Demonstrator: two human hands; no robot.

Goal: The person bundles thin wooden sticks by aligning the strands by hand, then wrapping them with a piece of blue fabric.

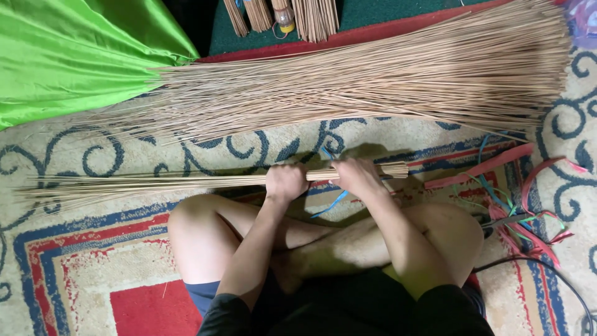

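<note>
— Left hand (285, 182) and right hand (357, 176)?
— Both fisted tight around thin stick bundle (186, 181), held level over crossed legs, near its squared butt end.

— Binding?
— Blue strip (331, 200) dangling under right hand; not yet seen wrapped, judging by loose tail. Pink strips (497, 163) and scissors (507, 219) waiting on patterned rug (93, 249).

— Beyond?
— Large loose stick heap (373, 81) unbundled; finished bundles (314, 17) stacked farthest back.
</note>
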